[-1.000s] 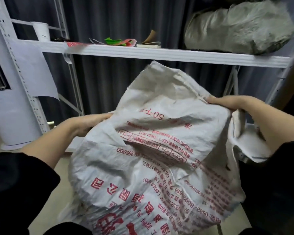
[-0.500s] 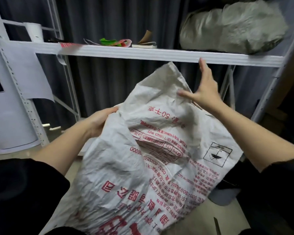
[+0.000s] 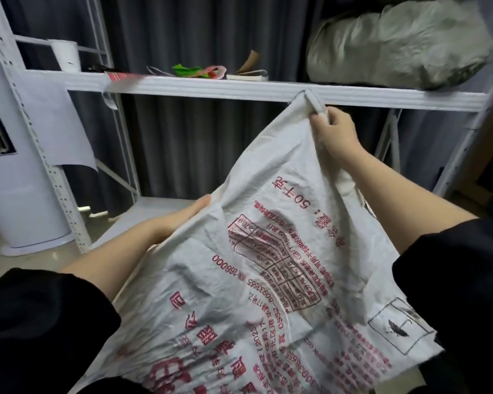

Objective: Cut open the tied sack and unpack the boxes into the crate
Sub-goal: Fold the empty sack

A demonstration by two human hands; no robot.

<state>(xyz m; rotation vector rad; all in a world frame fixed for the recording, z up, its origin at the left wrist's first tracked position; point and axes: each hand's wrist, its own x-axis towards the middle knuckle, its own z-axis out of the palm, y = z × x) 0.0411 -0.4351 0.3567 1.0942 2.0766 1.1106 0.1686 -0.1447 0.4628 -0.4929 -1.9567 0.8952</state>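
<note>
A white woven sack [image 3: 268, 265] with red printed text hangs limp and flat in front of me, filling the lower middle of the head view. My right hand [image 3: 335, 135] pinches the sack's top corner and holds it up just under the shelf edge. My left hand [image 3: 180, 220] grips the sack's left edge lower down, its fingers partly under the cloth. No boxes and no crate are in view.
A white metal rack's shelf [image 3: 239, 91] crosses the view with a paper roll [image 3: 66, 55], a green wrapper [image 3: 194, 71], a small book [image 3: 246, 75] and a bulky grey bundle [image 3: 396, 44] on it. A dark curtain hangs behind. A white cylinder [image 3: 20, 200] stands at left.
My right hand let go of the sack's right side, rose open toward the shelf, and now pinches the sack's top corner. The sack has been pulled up and stretched flatter.
</note>
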